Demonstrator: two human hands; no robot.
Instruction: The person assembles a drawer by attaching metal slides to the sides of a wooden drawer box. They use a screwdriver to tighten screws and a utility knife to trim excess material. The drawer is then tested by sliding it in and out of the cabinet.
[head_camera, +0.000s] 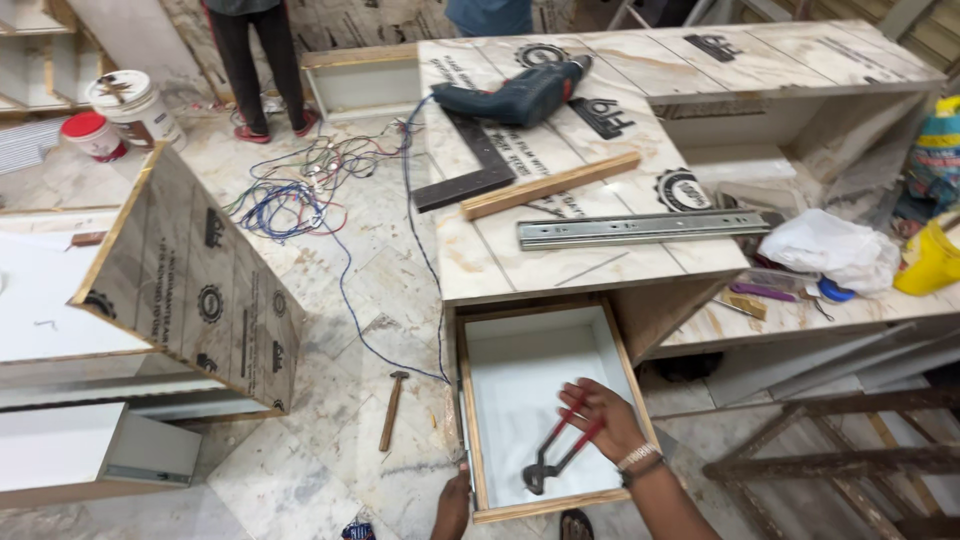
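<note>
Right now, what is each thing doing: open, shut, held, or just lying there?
White-lined wooden drawer: pulled open, pincers inside.
Red-handled pincers: held, jaws resting on the drawer bottom.
Right hand: gripping the pincer handles.
Left hand: on the drawer's front corner.
Blue power drill: lying on its side on the countertop.
Wooden-handled hammer: lying on the floor.

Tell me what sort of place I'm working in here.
Most likely a carpentry site where cabinets are being fitted. A dark blue power drill and steel drawer slide lie on marble-patterned laminate board, and your right hand holds red-handled pincers inside an open white-lined wooden drawer.
</note>
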